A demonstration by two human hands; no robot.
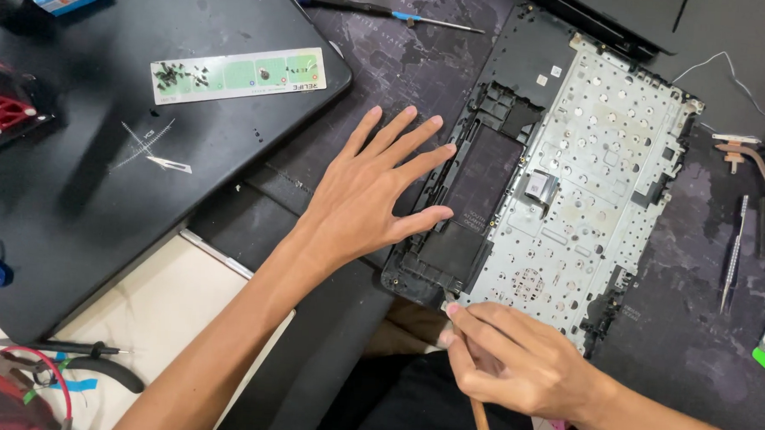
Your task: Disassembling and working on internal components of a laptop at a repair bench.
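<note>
Opened laptop chassis [564,188], bare metal plate

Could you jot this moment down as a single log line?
left hand: flat, steadying laptop chassis | right hand: holds wooden-handled tool, tip at chassis edge | nearby: screwdriver, tweezers

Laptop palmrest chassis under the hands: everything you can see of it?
The laptop palmrest chassis lies inside-up, skewed on the dark mat: black plastic frame, perforated silver metal keyboard backplate, dark touchpad area. Left hand presses its left edge with spread fingers; right hand holds a wooden-handled tool at its near edge.
</note>
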